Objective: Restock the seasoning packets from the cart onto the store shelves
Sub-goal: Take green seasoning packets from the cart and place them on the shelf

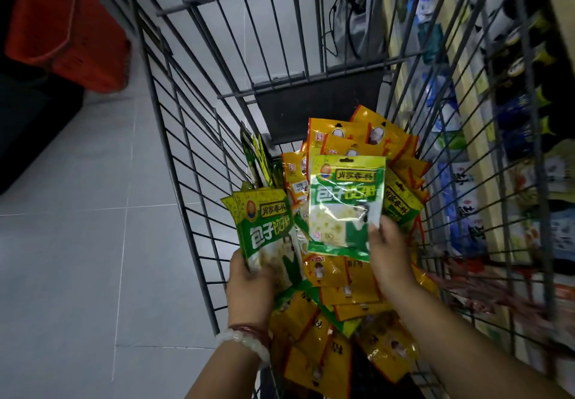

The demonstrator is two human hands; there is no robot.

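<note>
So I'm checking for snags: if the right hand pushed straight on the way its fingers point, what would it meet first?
Probably the yellow packets heaped at the cart's far end. The right hand points up-frame, pinching a green packet that would reach them first. Depth is unclear, so it might pass above the heap toward the cart wall.

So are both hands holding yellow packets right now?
No, the left hand and right hand each grip green packets.

Red basket (67, 25) left; grey bag (357, 22) ahead.
</note>
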